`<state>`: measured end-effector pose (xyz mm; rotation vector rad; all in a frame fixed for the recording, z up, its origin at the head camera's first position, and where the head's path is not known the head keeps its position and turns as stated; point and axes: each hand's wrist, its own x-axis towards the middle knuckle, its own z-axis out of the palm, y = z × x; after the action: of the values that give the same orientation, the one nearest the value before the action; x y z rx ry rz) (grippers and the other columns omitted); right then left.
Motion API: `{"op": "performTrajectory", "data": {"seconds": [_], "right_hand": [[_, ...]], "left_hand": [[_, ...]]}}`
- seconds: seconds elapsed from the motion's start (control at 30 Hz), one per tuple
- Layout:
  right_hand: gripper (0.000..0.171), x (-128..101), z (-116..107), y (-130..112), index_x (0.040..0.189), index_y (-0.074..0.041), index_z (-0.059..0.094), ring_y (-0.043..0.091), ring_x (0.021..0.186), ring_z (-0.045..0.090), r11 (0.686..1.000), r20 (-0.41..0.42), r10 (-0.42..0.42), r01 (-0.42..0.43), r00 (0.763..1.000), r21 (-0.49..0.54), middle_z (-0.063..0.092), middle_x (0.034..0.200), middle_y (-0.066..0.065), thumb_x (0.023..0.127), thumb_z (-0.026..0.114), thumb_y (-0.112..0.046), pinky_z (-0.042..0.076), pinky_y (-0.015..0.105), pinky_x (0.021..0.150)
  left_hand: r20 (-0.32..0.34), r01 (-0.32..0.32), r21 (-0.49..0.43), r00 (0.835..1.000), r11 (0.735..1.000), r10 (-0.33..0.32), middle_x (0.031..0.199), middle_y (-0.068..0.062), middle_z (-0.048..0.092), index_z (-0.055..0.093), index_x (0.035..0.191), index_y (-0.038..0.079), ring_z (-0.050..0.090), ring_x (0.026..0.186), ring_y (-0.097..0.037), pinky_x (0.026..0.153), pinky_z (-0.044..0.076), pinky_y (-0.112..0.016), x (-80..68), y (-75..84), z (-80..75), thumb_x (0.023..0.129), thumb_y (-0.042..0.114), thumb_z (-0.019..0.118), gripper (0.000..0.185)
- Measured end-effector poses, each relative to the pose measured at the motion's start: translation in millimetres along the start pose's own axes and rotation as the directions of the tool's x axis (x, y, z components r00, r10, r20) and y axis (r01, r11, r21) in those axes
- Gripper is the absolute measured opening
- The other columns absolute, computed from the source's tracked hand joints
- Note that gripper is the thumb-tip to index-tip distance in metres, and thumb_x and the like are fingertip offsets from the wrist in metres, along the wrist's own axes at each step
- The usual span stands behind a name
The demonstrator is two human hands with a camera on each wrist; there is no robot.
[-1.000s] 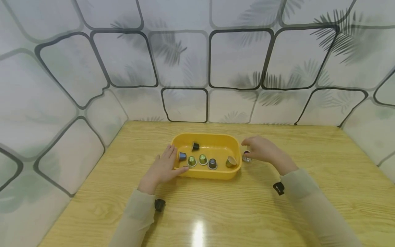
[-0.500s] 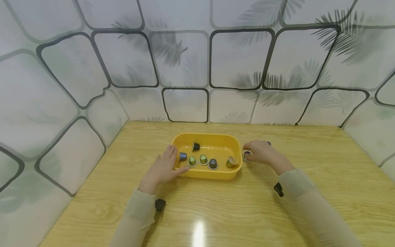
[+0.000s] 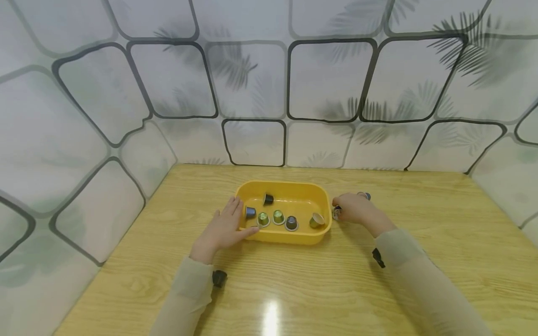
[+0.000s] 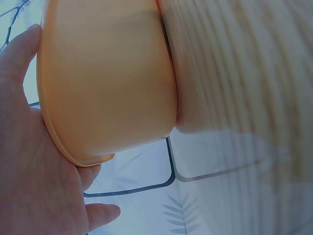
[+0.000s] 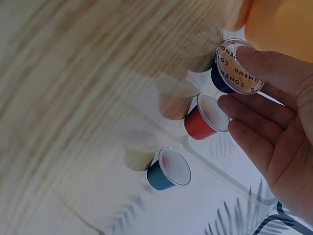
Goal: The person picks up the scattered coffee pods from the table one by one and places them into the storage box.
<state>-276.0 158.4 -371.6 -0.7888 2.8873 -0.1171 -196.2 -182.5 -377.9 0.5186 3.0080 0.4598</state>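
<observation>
Under the right hand (image 5: 274, 132)'s straight, spread fingertips, a dark-blue capsule (image 5: 237, 73), merely touched.

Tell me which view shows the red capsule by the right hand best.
The right wrist view: the red capsule stands unobstructed on the table, its foil lid against a fingertip of the right hand, between two blue capsules. In the head view the hand hides it. The left wrist view shows only the yellow tray.
</observation>
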Motion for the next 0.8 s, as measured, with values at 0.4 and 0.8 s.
{"op": "performTrajectory", "data": {"seconds": [0.4, 0.8], "right_hand": [[0.013, 0.4, 0.6, -0.9, 0.079, -0.008, 0.057, 0.017, 0.06, 0.041, 0.996, 0.004, -0.083, 0.083, 0.997, 0.028, 0.052, 0.069, -0.001, 0.074, 0.061, 0.003, 0.031, 0.031, 0.057], [0.018, -1.0, 0.1, -1.7, 0.089, -0.005, 0.063, 0.025, 0.079, 0.058, 0.994, 0.005, -0.109, 0.109, 0.994, 0.012, 0.062, 0.085, 0.007, 0.073, 0.067, 0.003, 0.046, 0.037, 0.07]], "left_hand": [[-0.002, -0.006, 0.006, 1.0, 1.0, 0.006, 0.145, -0.017, 0.008, 0.015, 0.139, -0.005, 0.0, 0.133, -0.026, 0.1, 0.012, -0.056, -0.1, 1.3, -1.0, 0.083, 0.061, 0.041, 0.09], [-0.001, 0.001, -0.002, 1.0, 1.0, -0.001, 0.145, -0.017, 0.008, 0.014, 0.139, -0.005, 0.0, 0.133, -0.027, 0.1, 0.011, -0.055, -0.6, 2.2, -1.9, 0.084, 0.057, 0.044, 0.088]]}}
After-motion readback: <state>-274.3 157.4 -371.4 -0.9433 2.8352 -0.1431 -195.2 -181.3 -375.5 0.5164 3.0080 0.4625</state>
